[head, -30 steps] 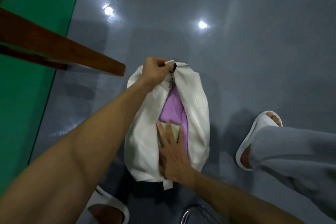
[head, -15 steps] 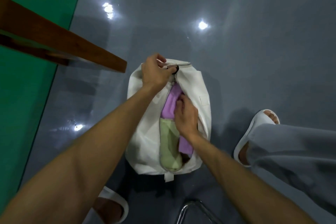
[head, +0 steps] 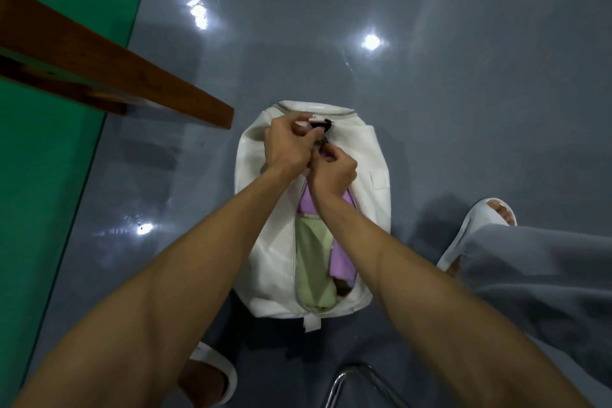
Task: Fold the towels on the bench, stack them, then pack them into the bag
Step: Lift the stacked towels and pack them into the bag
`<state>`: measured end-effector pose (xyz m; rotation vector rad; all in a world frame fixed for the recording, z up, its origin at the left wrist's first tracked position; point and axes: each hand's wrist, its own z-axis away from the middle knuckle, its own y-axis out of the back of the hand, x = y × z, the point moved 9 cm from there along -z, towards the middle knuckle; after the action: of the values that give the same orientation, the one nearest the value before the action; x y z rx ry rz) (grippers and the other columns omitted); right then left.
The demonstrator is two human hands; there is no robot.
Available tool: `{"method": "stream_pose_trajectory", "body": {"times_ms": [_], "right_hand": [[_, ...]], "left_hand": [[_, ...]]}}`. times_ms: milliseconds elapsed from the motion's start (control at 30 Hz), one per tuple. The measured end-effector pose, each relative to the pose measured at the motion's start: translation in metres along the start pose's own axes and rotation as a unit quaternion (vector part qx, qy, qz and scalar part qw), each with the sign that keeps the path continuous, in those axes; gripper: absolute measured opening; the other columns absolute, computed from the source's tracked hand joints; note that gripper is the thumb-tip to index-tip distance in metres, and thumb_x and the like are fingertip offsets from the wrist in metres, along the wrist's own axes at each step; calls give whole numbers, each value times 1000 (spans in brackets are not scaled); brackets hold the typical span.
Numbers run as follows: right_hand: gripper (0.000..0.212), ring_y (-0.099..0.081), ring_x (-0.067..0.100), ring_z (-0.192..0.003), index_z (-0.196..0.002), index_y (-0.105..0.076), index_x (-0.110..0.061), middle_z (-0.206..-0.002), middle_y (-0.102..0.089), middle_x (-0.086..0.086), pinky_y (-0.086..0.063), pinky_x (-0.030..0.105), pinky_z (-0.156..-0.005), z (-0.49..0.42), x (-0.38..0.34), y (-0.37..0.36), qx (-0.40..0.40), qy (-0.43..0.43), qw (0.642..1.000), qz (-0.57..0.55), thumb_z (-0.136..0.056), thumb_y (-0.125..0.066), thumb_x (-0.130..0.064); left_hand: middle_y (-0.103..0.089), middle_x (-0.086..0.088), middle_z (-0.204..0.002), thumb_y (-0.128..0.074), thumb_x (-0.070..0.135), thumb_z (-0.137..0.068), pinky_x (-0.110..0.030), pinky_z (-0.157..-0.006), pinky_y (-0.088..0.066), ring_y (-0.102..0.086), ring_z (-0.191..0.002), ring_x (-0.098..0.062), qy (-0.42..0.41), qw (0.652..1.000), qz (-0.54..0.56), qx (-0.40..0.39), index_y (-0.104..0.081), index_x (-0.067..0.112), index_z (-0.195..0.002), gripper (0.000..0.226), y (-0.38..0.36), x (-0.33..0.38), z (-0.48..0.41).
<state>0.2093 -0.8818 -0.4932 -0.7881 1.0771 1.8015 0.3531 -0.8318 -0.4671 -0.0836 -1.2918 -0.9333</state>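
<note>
A white bag point(head: 367, 156) lies on the grey floor, its long zip opening gaping. Inside it lie a folded green towel point(head: 313, 258) and a folded purple towel point(head: 342, 260) side by side. My left hand point(head: 289, 146) grips the bag's far end by the white tab and dark ring. My right hand point(head: 334, 170) is closed at the far end of the zip, fingers pinched on the zip pull just under the left hand. Both forearms hide parts of the opening.
A brown wooden bench point(head: 109, 76) juts in from the left above a green floor area point(head: 49, 175). White slippers point(head: 477, 225) are on my feet, one at the right, one at the bottom left. A metal tube frame point(head: 351, 381) shows at the bottom.
My right hand left the towels inside the bag and moved up to the far end of the zip, beside my left hand. The left hand has kept hold of the bag's end.
</note>
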Motion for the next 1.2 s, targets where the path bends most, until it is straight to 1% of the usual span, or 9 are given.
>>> {"method": "stream_pose_trajectory", "body": {"times_ms": [100,267,400,567,733,933,1033,1100,1200], "right_hand": [[15,-70,25,-77,-73,-76,-20,-77,-76,0,-61,43,-78,-9,10,-7,-2,-87,996,-2,-85,-76,-29],[17,-70,29,-83,-87,-81,-21,-87,-78,1,-61,42,-80,-17,12,-1,3,-141,990,14,-76,-79,-34],[7,-69,26,-80,-78,-77,-17,-81,-76,3,-57,37,-75,-10,-5,1,-23,-82,995,47,-82,-74,-21],[21,-65,16,-63,-71,-75,-5,-64,-70,2,-50,29,-62,0,-27,8,-106,8,990,87,-87,-62,-4],[29,-46,5,-33,-62,-67,-5,-47,-57,1,-33,17,-37,15,-25,22,-144,-114,983,-26,-89,-60,5],[26,-42,14,-36,-68,-63,-6,-53,-58,4,-27,19,-37,60,36,36,-215,-200,956,21,-93,-57,0],[28,-46,16,-43,-72,-62,-9,-58,-59,6,-33,24,-42,61,38,36,-228,-171,958,10,-99,-54,-4],[29,-47,15,-44,-74,-60,-8,-59,-57,8,-35,26,-43,58,30,34,-227,-141,964,-1,-101,-52,-4],[34,-42,12,-41,-70,-54,-8,-56,-51,7,-32,27,-42,62,27,37,-227,-120,966,-13,-104,-48,-5]], "left_hand": [[-77,6,-78,-86,23,-81,-43,-72,-65,-76,-73,-12,11,1000,-6,-23,-77,29,-103,24,-6,1,-10],[-74,16,-78,-82,23,-86,-36,-78,-63,-73,-78,-2,-7,999,-38,-16,-81,28,-97,12,-9,4,-13],[-77,10,-81,-76,27,-92,-40,-78,-64,-74,-76,-7,-7,1000,-17,-5,-80,26,-86,7,-7,10,-18],[-76,9,-72,-77,31,-90,-42,-77,-62,-75,-72,-15,2,1000,-10,-3,-80,22,-80,13,-2,23,-26],[-78,6,-79,-79,31,-88,-38,-82,-60,-74,-79,-14,18,1000,-8,8,-83,18,-87,13,0,26,-28],[-71,6,-75,-83,22,-85,-39,-86,-58,-66,-72,-10,51,996,52,42,-77,16,-91,10,1,28,-19],[-63,6,-83,-85,53,-77,-36,-75,-55,-60,-77,-13,13,989,-135,55,-58,18,-106,53,10,33,20],[-60,2,-87,-74,79,-70,-35,-72,-52,-58,-79,-19,31,947,-316,43,-55,18,-99,70,13,26,49],[-69,-4,-97,-74,67,-74,-32,-71,-46,-67,-91,-26,67,914,-399,-42,-63,15,-94,57,-1,4,64]]}}
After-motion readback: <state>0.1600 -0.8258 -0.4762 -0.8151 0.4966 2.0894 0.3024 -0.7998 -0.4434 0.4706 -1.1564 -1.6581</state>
